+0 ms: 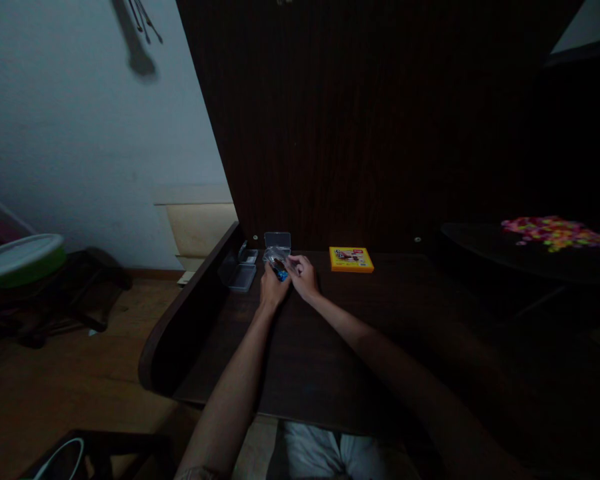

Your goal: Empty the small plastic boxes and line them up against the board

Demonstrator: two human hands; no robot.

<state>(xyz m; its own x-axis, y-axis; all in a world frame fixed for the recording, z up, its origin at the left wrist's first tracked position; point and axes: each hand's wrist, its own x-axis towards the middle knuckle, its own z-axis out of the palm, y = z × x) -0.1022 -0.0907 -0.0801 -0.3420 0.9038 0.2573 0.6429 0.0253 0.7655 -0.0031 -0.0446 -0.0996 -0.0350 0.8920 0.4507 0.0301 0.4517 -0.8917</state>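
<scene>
Both hands meet over the back left part of the dark wooden table. My left hand is closed round a small clear plastic bag with something blue at its lower edge, too small to make out. From the right side, my right hand pinches the same bag, fingertips close to the left hand. Just behind them stands a clear plastic case with its lid up; the hands and bag partly hide its base. Left of my left hand lies another clear case, opened out.
A flat yellow box with a printed top lies right of the hands. The table has a raised left side panel and a tall dark back board. Colourful small pieces lie on a dark surface at far right.
</scene>
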